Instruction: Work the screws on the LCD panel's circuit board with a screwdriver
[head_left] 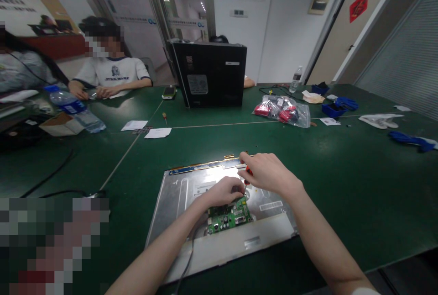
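A flat silver metal panel [176, 199] lies on the green table in front of me, with a thin board strip [205, 166] along its far edge. On its middle is a green circuit board [227, 218]. My right hand [265, 171] is closed round a red and black screwdriver [248, 174], whose shaft points down at the board's far edge. My left hand [226, 191] rests at that edge with curled fingers beside the screwdriver tip; what its fingertips hold, if anything, is hidden. A grey cable [190, 256] runs across the panel's near part.
A black computer case [214, 73] stands at the table's far side. Beyond the left side sits a person [114, 73] near a water bottle [75, 107]. A plastic bag [284, 110] and blue gloves [410, 139] lie to the right.
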Tool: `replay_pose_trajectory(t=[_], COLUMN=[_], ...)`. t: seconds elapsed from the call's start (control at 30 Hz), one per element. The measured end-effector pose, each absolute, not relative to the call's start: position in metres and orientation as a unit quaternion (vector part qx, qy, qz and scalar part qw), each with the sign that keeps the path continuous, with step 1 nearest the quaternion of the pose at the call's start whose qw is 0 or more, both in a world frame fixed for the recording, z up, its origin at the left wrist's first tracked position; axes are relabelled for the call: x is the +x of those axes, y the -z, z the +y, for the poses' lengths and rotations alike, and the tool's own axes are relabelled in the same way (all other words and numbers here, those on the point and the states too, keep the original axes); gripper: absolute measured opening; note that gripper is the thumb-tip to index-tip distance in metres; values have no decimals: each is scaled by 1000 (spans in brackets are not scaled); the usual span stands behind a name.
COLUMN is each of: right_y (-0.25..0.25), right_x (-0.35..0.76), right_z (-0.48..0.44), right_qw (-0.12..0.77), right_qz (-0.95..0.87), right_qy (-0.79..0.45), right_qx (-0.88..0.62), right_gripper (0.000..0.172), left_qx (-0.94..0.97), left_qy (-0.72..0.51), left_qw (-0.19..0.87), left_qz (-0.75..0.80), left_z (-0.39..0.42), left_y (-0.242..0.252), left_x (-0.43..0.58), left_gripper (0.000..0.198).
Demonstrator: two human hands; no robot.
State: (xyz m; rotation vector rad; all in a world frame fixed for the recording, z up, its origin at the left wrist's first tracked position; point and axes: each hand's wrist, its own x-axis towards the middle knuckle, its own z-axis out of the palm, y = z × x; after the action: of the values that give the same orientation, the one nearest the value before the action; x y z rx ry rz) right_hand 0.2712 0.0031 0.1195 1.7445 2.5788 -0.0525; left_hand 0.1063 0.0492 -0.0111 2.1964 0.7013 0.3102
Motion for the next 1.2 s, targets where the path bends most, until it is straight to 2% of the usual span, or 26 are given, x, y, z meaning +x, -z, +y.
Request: replay_pose_trajectory(t=[0.03,0.17,0.47,0.73,0.9,1.1,1.2], right_y=[-120,-122,-118,-115,-117,-119,-119], right_x=[272,273,270,270,272,270,270], right_z=[2,-2,1,2,0,0,1], right_qw=[7,-12,-9,-10,-22,-14,-6], right_qz=[836,852,838,830,840,839,837], right_qy=[21,34,13,-4,-5,-3,-6], right_qx=[548,523,545,558,542,543,547], right_gripper=[21,33,20,31,17,27,21], left_qx=[865,858,858,866,861,858,859], left_qy=[-126,-135,-128,-125,-131,-134,-134], left_qw=[401,419,414,401,406,414,410], left_qz=[275,265,275,271,276,274,277], left_z=[50,51,51,52,52,51,50], left_y=[13,18,16,17,17,20,19], left_x=[106,106,106,105,106,106,106], left_gripper=[13,16,13,13,13,14,13])
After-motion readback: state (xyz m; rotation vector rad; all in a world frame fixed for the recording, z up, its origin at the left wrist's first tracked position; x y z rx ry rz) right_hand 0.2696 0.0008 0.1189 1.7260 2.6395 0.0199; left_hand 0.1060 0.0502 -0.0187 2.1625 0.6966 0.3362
